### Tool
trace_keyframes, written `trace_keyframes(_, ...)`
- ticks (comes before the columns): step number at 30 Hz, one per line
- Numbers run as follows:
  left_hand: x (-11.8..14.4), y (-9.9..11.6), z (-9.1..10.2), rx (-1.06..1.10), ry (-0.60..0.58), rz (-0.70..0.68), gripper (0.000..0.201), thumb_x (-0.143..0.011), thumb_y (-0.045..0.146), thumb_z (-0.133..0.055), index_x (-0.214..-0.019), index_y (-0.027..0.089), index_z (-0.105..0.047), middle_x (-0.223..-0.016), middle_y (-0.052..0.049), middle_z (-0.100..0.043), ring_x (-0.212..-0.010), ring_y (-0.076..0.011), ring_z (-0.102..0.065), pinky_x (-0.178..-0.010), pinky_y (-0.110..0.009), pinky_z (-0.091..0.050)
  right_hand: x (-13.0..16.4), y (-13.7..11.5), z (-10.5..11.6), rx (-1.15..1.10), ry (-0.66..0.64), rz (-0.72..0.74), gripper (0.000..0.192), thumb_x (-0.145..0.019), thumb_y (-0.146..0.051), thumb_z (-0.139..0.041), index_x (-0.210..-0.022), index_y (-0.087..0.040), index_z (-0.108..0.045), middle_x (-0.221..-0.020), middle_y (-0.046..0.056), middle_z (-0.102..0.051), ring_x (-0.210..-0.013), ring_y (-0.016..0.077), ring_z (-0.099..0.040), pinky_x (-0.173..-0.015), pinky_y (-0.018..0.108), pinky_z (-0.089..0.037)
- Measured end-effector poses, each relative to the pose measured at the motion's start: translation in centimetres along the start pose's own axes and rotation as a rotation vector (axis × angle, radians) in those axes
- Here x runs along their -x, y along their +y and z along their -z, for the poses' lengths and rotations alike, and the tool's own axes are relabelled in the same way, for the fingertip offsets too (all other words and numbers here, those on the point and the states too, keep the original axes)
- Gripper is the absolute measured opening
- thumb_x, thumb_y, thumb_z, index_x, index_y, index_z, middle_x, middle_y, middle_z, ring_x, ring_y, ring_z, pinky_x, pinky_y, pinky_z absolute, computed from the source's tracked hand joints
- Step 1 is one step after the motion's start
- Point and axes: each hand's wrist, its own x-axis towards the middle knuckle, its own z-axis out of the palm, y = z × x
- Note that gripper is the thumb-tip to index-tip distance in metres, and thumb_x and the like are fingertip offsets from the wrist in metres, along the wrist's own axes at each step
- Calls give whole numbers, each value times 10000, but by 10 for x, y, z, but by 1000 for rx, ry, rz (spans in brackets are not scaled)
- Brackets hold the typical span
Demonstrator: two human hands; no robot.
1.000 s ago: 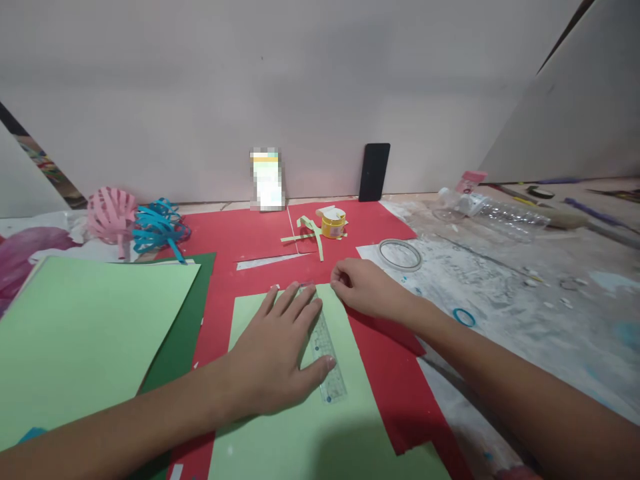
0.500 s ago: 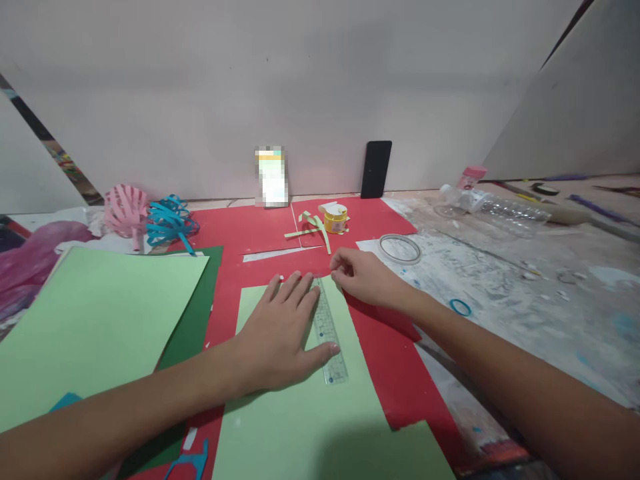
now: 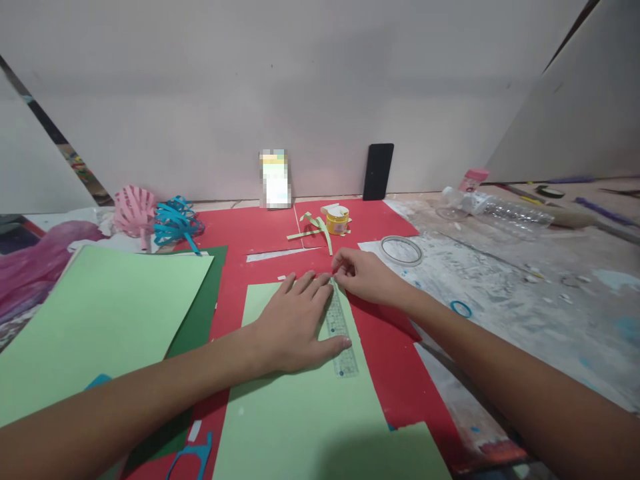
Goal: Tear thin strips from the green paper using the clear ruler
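Observation:
My left hand (image 3: 295, 330) lies flat with its fingers spread, pressing a clear plastic ruler (image 3: 343, 333) onto a light green paper sheet (image 3: 295, 427). Its thumb crosses the ruler's lower half, and the fingertips reach the sheet's far edge. Close by on the right, my right hand (image 3: 367, 273) is closed in a pinch at the sheet's far right corner, near the ruler's top end. Whatever its fingers hold, if anything, is hidden. Under the sheet is red paper (image 3: 390, 373).
Behind the hands are green paper strips (image 3: 323, 233) and a yellow tub (image 3: 337, 221). Light green paper (image 3: 120, 313) lies left, beside pink (image 3: 135, 212) and blue (image 3: 175, 220) paper ornaments. At right are a tape ring (image 3: 401, 250), a blue ring (image 3: 461, 309) and a plastic bottle (image 3: 510, 210).
My left hand has slid the ruler to the right, closer to the sheet's right edge. The right hand stays pinched near the far corner, almost unmoved.

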Motion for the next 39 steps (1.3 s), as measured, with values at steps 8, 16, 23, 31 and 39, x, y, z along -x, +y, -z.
trace_keyframes(8, 2, 0, -3, 9, 13, 7, 826, -854, 737, -384, -1453, 168, -374, -1581, -116, -231, -1446, -363, -184, -1160, -558, -178, -1, 4, -2, -19, 15, 11, 127, -738, -142, -554, -851, -188, -593, -725, -3, -660, -658, 141, -597, -579, 222, -404)
trace_keyframes(16, 2, 2, 2, 8, 3, 9, 819, -853, 730, -402, -1452, 171, -385, -1581, -142, -215, -1447, -375, -173, -1148, -570, -199, -2, 5, -1, -21, 39, 5, 140, -728, -120, -564, -843, -190, -603, -717, -11, -654, -655, 138, -601, -576, 218, -413)
trace_keyframes(23, 3, 1, 1, 25, 5, 13, 833, -849, 746, -387, -1467, 189, -374, -1585, -128, -206, -1446, -380, -170, -1145, -585, -196, -3, 7, -1, -35, 16, -11, 118, -736, -145, -563, -842, -186, -591, -715, -6, -643, -652, 143, -603, -574, 227, -418)
trace_keyframes(31, 3, 0, -1, 16, 8, 9, 857, -850, 755, -364, -1471, 163, -364, -1580, -147, -212, -1447, -373, -171, -1154, -561, -187, -6, 12, 0, -35, 5, -4, 130, -743, -166, -550, -862, -194, -591, -706, -12, -649, -654, 143, -609, -594, 232, -428)
trace_keyframes(39, 3, 0, -3, 25, 22, 7, 846, -853, 750, -368, -1472, 173, -359, -1580, -130, -226, -1443, -380, -179, -1159, -558, -173, -3, 3, -1, 12, 27, -5, 123, -718, -158, -586, -834, -200, -581, -671, -28, -655, -635, 140, -613, -577, 229, -421)
